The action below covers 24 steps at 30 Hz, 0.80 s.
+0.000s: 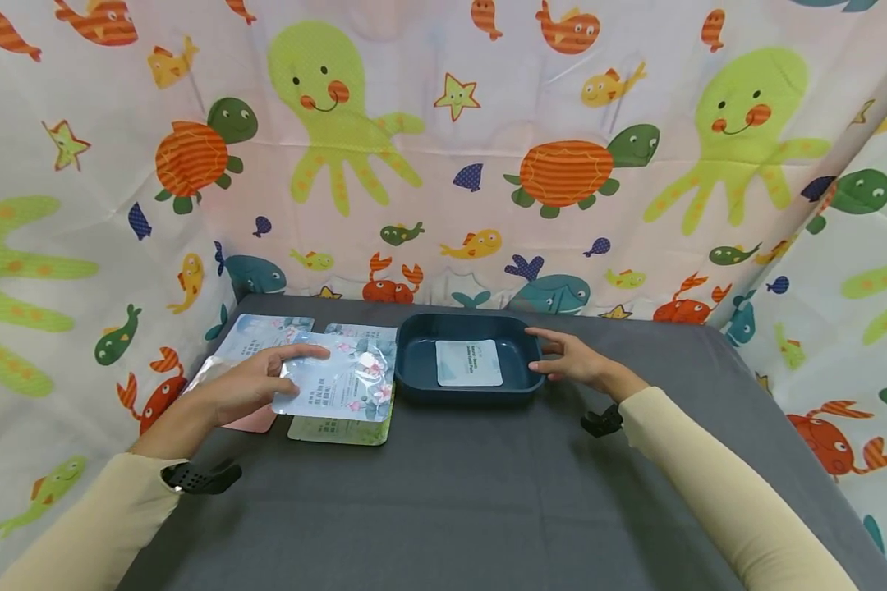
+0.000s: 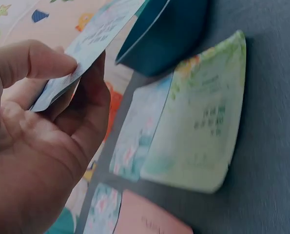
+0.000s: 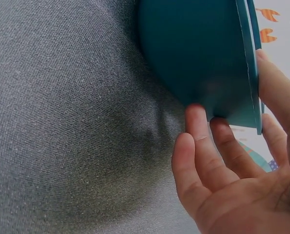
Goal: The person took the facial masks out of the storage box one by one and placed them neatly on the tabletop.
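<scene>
In my left hand (image 1: pixel 255 382) I pinch a pale blue sheet mask packet (image 1: pixel 347 377) with pink flowers, thumb on one face and fingers behind. It is raised over the other packets, its right edge overlapping the tray's left side in the head view. My right hand (image 1: pixel 576 359) holds the right end of a dark teal rectangular tray (image 1: pixel 469 396), fingertips against its outer wall (image 3: pixel 198 53) and thumb at the rim. Inside the tray, a pale blue-and-white packet (image 1: pixel 469 364) lies flat.
A green packet (image 2: pixel 193 122) lies beneath the raised one, left of the tray. Farther left are a pink packet (image 2: pixel 149 214) and a pale blue packet (image 1: pixel 266 332), partly covered by my left hand. The grey-covered table (image 1: pixel 473 501) meets a sea-animal print curtain (image 1: pixel 443 164) behind.
</scene>
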Motion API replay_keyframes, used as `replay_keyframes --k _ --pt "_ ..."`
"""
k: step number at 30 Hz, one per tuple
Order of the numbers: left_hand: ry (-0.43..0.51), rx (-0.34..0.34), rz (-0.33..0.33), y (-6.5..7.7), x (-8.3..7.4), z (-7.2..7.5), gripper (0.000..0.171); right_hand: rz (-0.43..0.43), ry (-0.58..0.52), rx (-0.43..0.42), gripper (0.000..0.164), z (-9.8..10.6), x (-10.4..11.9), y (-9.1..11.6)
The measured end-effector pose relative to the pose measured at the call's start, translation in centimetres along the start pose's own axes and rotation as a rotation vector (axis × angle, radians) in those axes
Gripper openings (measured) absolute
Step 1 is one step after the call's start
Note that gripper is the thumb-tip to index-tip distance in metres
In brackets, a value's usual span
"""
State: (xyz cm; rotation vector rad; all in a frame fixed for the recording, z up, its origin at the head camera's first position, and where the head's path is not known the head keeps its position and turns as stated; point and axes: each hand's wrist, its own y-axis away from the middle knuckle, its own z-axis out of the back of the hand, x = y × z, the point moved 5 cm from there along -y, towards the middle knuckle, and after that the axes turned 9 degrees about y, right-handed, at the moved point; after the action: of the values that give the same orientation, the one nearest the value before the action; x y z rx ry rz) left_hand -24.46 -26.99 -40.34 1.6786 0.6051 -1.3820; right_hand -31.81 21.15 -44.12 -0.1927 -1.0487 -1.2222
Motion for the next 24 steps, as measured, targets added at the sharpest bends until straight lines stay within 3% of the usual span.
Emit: replay_keyframes --k 7,18,24 --pt "-0.066 -0.048 -0.003 3.5 1.5 1.6 0.059 0.0 0.016 0.002 0.079 0.0 0.4 -0.1" --pt "0.004 0.041 0.039 9.5 5.7 5.5 0.052 -0.009 0.02 -0.006 0.08 0.0 0.3 0.0" --pt "0.077 0.128 0.124 12.3 8.0 7.9 0.053 -0.013 0.031 -0.001 0.08 0.4 0.4 -0.1"
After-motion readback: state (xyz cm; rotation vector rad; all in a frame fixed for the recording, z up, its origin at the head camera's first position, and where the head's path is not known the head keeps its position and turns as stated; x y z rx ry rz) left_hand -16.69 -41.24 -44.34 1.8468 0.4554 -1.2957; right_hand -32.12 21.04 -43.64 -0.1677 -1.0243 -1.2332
